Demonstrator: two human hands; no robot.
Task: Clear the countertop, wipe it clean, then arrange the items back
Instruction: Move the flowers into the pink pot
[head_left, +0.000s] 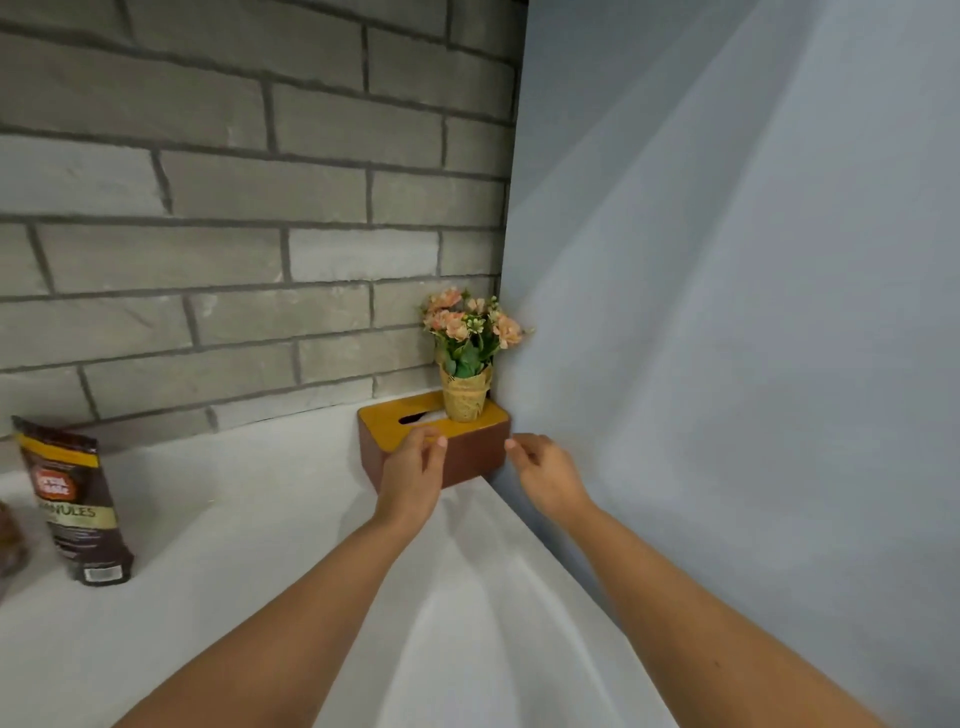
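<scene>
Progress unclear, clearing or re-arranging, as left hand (410, 467) and right hand (545, 470), each grip loose and empty, flank brown yellow-lidded wooden tissue box (470, 452).

One tissue box (470, 460), one flower pot (465, 401), one bag (78, 512), two hands (413, 470) (545, 470)

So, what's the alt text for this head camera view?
A person's left hand and right hand reach toward a brown, yellow-lidded tissue box in a countertop corner. A flower pot stands on it; a brown bag stands far left.
</scene>
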